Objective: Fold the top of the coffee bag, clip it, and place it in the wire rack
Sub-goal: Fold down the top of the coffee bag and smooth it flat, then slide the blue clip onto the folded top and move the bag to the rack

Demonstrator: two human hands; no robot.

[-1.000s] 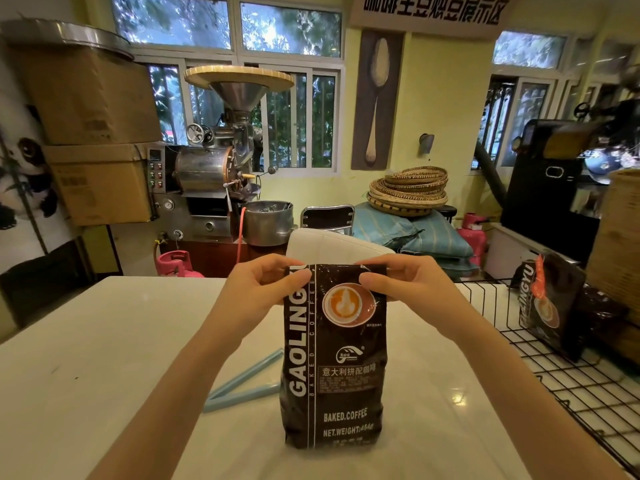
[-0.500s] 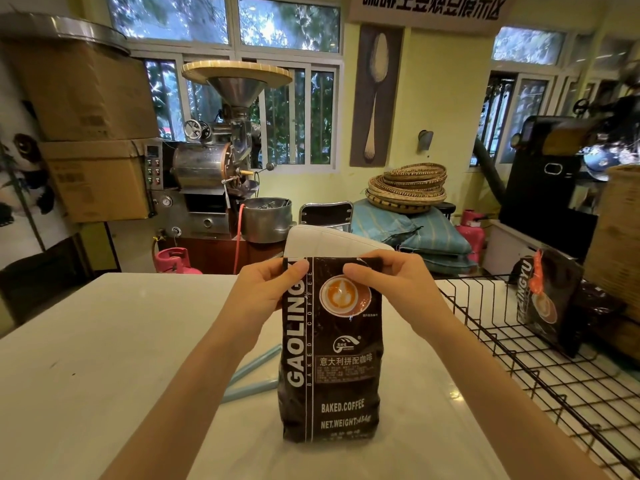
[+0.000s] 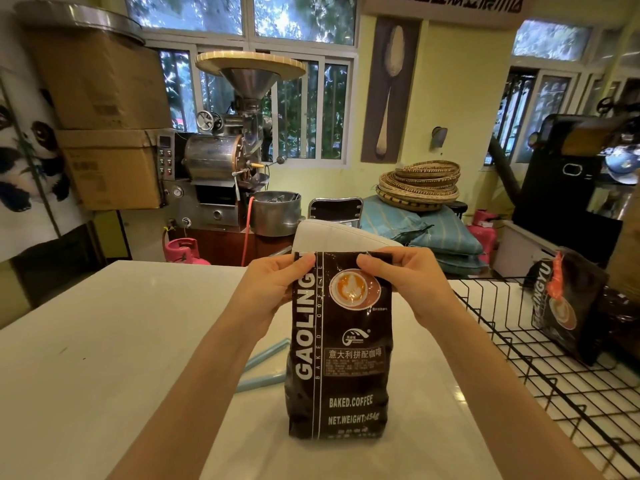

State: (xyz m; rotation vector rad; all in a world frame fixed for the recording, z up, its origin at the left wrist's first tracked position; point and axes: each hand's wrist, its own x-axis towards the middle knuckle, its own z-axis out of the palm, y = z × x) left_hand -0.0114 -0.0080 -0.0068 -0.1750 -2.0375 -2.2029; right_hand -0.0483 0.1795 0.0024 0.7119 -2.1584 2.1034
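Note:
A dark brown coffee bag with white lettering and a latte picture stands upright on the white table. My left hand pinches its top left corner. My right hand pinches the top right, thumb over the front. The top edge looks folded over. A light blue clip, long and open in a V, lies on the table behind the bag to its left, partly hidden by my left forearm. The black wire rack sits at the right.
Another dark coffee bag stands in the wire rack at its far end. A white chair back rises just behind the table. Beyond are a coffee roaster, cardboard boxes, woven baskets and pink gas cylinders.
Both hands stay at the bag's top; my right thumb has shifted a little along the top edge. The bag stands in the same spot.

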